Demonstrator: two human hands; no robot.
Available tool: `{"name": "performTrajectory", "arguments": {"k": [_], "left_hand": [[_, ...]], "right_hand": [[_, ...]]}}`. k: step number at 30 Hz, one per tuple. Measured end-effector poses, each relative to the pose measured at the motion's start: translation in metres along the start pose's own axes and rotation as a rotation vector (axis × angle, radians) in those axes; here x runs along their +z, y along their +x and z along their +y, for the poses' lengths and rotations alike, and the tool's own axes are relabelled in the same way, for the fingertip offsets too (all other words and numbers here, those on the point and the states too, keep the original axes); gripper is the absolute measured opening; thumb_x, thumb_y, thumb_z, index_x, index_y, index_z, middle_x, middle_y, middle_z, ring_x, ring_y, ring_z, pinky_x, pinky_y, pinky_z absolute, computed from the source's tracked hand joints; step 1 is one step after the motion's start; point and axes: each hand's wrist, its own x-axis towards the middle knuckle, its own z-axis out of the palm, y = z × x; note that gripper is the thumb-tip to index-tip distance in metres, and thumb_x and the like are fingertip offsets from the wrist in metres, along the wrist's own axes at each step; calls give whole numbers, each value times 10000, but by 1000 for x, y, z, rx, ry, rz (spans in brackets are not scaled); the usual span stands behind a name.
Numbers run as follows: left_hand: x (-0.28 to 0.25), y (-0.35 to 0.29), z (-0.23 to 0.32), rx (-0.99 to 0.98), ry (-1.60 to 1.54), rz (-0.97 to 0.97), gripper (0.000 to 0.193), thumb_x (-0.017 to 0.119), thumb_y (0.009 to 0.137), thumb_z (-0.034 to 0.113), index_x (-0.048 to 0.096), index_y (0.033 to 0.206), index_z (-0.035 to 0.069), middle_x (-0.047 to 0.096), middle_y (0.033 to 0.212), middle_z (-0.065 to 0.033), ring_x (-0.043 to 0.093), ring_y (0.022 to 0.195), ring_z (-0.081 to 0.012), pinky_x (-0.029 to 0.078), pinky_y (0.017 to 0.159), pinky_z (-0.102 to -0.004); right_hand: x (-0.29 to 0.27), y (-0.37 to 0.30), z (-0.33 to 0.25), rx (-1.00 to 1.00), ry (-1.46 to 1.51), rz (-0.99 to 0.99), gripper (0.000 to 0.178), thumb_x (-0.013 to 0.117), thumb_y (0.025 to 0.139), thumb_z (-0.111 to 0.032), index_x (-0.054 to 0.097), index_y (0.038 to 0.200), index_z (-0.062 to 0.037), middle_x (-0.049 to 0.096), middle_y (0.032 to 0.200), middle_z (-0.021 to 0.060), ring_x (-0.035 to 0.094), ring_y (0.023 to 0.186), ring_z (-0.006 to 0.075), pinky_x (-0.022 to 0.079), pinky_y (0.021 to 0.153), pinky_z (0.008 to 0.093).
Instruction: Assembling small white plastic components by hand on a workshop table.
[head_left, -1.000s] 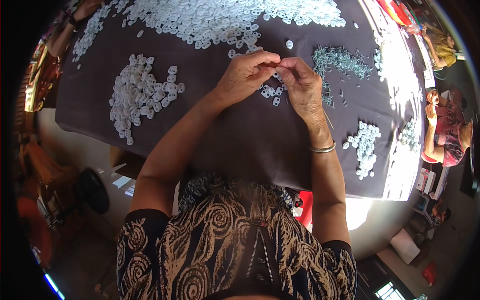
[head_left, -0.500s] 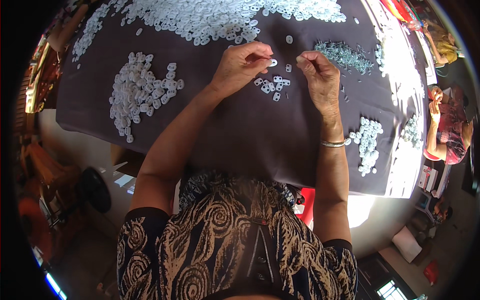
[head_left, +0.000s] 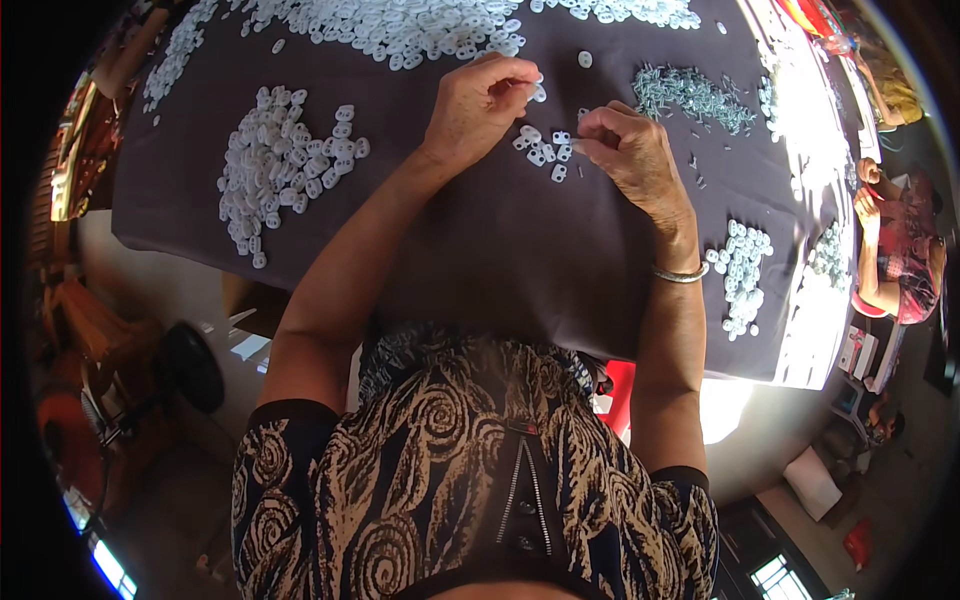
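Note:
My left hand is closed in a pinch on a small white oval plastic piece with two holes. Thumb and forefinger of my right hand come together at the right edge of a small cluster of white two-holed pieces. Whatever lies between those fingertips is too small to make out. A silvery bangle circles my right wrist. Just below the cluster lies one thin metal pin.
A large heap of white pieces spreads across the far side of the dark tablecloth. Another pile is at left, a smaller one at right. Small metal pins lie beyond my right hand. Another person's hands show at far right.
My right hand has moved down and left to the small cluster, its fingers bent lower. My left hand still pinches the white piece, which now shows more of its face.

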Motion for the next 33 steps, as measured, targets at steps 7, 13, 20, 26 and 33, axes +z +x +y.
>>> {"name": "performTrajectory", "arguments": {"k": [7, 13, 20, 26, 33], "left_hand": [[0, 0, -1, 5, 25, -59, 139, 619, 849, -11, 653, 976, 36, 634, 920, -11, 594, 755, -55, 518, 622, -191], [1, 0, 5, 21, -69, -69, 125, 620, 849, -10, 646, 968, 19, 630, 921, -18, 582, 753, -54, 509, 630, -188], [6, -7, 20, -7, -89, -105, 144, 658, 803, -3, 642, 944, 23, 598, 806, 0, 551, 662, -26, 429, 534, -172], [9, -8, 20, 21, -40, -153, 318, 674, 796, 0, 589, 1100, 31, 603, 997, -35, 592, 815, -73, 466, 601, -189], [12, -9, 12, 64, -54, -90, 315, 657, 788, -1, 592, 1090, 60, 610, 884, -25, 586, 750, -46, 447, 559, -180]], "right_hand": [[0, 0, -3, 6, -48, 5, 66, 644, 745, 5, 582, 761, -9, 525, 670, 11, 476, 587, 75, 389, 546, 241], [4, 1, -5, 86, 28, 134, 58, 617, 791, 1, 620, 844, -22, 539, 669, -23, 473, 599, 52, 394, 554, 215], [12, 4, -8, 205, 548, 190, 81, 597, 864, -39, 642, 929, -22, 600, 746, -12, 517, 654, 54, 425, 591, 196], [25, 2, -12, 181, 825, 227, 80, 593, 891, -77, 619, 933, -15, 628, 798, 25, 557, 672, 75, 454, 607, 210], [36, 4, -11, 191, 813, 213, 77, 593, 891, -83, 619, 921, -16, 636, 808, 33, 553, 668, 72, 456, 598, 211]]}}
